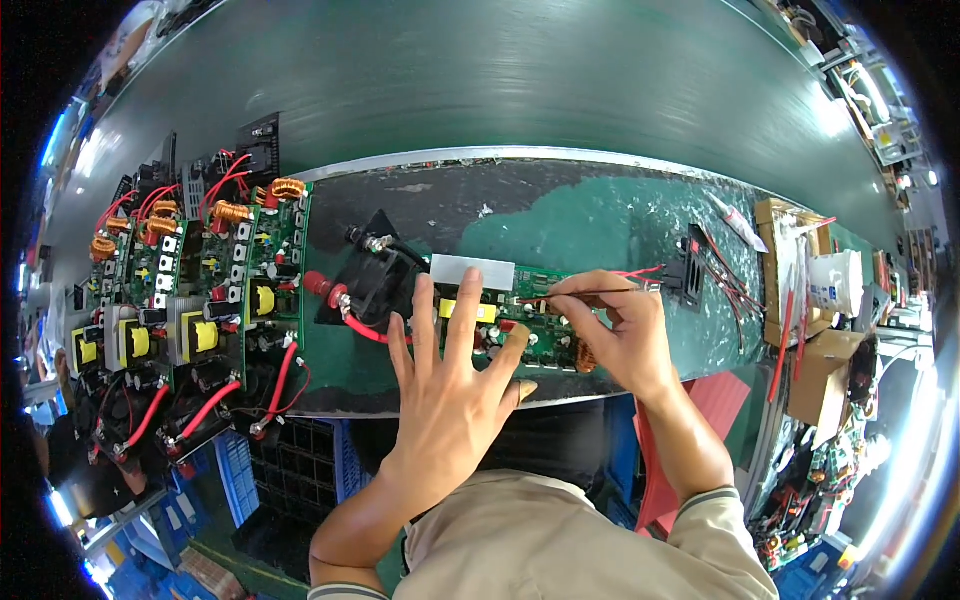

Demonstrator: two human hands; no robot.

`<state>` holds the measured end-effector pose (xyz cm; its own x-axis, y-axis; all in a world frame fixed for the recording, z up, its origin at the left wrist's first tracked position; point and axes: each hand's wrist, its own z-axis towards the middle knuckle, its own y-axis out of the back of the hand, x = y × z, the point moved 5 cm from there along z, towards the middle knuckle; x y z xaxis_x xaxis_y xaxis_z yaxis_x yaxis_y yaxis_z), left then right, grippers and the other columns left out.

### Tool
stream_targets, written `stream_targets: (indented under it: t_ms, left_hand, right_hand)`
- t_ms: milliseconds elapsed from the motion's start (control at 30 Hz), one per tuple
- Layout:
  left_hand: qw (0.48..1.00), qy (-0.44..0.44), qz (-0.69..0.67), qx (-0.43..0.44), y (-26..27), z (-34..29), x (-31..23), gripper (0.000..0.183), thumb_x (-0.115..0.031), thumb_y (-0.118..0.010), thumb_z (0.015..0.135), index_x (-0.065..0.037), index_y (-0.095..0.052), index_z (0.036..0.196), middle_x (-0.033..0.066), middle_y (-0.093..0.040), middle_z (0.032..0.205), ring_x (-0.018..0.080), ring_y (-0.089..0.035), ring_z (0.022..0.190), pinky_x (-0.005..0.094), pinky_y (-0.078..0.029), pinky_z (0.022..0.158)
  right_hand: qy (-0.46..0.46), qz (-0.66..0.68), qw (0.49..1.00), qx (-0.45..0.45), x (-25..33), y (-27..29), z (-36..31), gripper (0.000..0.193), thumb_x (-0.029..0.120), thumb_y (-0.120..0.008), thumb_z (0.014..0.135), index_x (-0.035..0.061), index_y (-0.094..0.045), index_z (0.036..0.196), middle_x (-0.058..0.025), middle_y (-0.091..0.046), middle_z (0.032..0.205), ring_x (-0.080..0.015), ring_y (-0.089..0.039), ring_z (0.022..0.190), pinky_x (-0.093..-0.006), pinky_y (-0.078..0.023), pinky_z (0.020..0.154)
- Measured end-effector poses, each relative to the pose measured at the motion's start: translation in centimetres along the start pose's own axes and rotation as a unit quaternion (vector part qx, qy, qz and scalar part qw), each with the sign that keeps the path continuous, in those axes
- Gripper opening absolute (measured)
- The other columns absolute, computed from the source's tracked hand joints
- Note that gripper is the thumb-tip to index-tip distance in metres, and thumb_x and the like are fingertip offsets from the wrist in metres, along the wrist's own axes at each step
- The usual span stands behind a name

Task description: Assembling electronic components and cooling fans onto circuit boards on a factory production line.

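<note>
A green circuit board (pixel 545 345) lies on the bench in front of me, with a flat silver heat sink (pixel 488 274), a yellow-wrapped transformer (pixel 455 309) and a copper coil (pixel 585 356) on it. My left hand (pixel 445 410) spreads over the board's left part, fingertips resting on the heat sink and parts beside it. Between thumb and fingers, my right hand (pixel 628 335) pinches a thin wire (pixel 540 297), whose end reaches a small white connector on the board. A black fan plate (pixel 375 285) with a thick red cable (pixel 362 330) adjoins the board's left end.
Several similar boards (pixel 245 270) stand upright at the left. Rightward lie a black panel (pixel 690 268) and loose red and black wires (pixel 735 290). Beyond them are a cardboard box (pixel 782 225) and a white roll (pixel 835 282). Blue crates (pixel 237 480) sit below the bench.
</note>
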<state>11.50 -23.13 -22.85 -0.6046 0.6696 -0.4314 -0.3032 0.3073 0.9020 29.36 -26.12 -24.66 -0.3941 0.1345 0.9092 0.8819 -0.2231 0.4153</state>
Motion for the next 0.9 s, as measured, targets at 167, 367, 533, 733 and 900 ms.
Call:
stream_targets:
  t_ms: [167, 367, 533, 733, 900]
  left_hand:
    - [1.000, -0.003, -0.002, -0.016, 0.0, -0.1, 0.0, 0.051, -0.029, -0.082, 0.074, -0.017, -0.066, 0.121, 0.0174, -0.024, 0.157, 0.0513, -0.021, 0.142, 0.0730, -0.028, 0.102]
    - [1.000, 0.010, 0.024, -0.001, 0.3, -0.1, -0.3, 0.053, -0.030, -0.079, 0.077, -0.016, -0.065, 0.125, 0.0211, -0.023, 0.157, 0.0531, -0.017, 0.143, 0.0733, -0.024, 0.105]
    - [0.998, 0.016, 0.054, 0.012, 0.0, 0.5, -0.6, 0.060, -0.032, -0.080, 0.075, -0.014, -0.062, 0.129, 0.0199, -0.025, 0.157, 0.0515, -0.018, 0.143, 0.0716, -0.023, 0.106]
    - [0.996, 0.023, 0.082, 0.020, -0.3, 1.0, -0.8, 0.064, -0.034, -0.081, 0.074, -0.010, -0.060, 0.129, 0.0183, -0.028, 0.156, 0.0491, -0.020, 0.143, 0.0680, -0.023, 0.109]
    - [0.996, 0.026, 0.088, 0.017, -0.5, 1.3, -0.8, 0.064, -0.035, -0.081, 0.074, -0.009, -0.061, 0.129, 0.0183, -0.029, 0.155, 0.0484, -0.021, 0.143, 0.0666, -0.023, 0.109]
  right_hand:
    - [-0.011, 0.035, 0.999, -0.010, -1.1, 0.0, -0.3, 0.010, -0.003, -0.065, 0.091, -0.0101, -0.069, 0.098, -0.0088, -0.072, 0.096, -0.0134, -0.070, 0.088, -0.0244, -0.055, 0.077]
    - [-0.063, 0.043, 0.997, -0.001, -0.8, -0.4, -0.3, 0.010, -0.003, -0.066, 0.091, -0.0093, -0.069, 0.098, -0.0085, -0.072, 0.096, -0.0124, -0.069, 0.087, -0.0234, -0.054, 0.076]
    - [0.047, -0.075, 0.996, -0.012, 0.7, -0.8, 0.1, 0.010, -0.002, -0.067, 0.089, -0.0028, -0.071, 0.099, -0.0078, -0.072, 0.092, -0.0138, -0.071, 0.082, -0.0245, -0.055, 0.069]
    - [0.154, -0.090, 0.984, 0.002, 1.3, -1.8, 0.7, 0.013, -0.004, -0.072, 0.083, 0.0004, -0.069, 0.094, -0.0117, -0.070, 0.092, -0.0253, -0.069, 0.074, -0.0326, -0.055, 0.062]
    - [0.170, -0.111, 0.979, 0.015, 1.3, -1.7, 1.1, 0.012, -0.003, -0.070, 0.084, -0.0002, -0.068, 0.095, -0.0124, -0.069, 0.091, -0.0269, -0.068, 0.073, -0.0339, -0.054, 0.062]
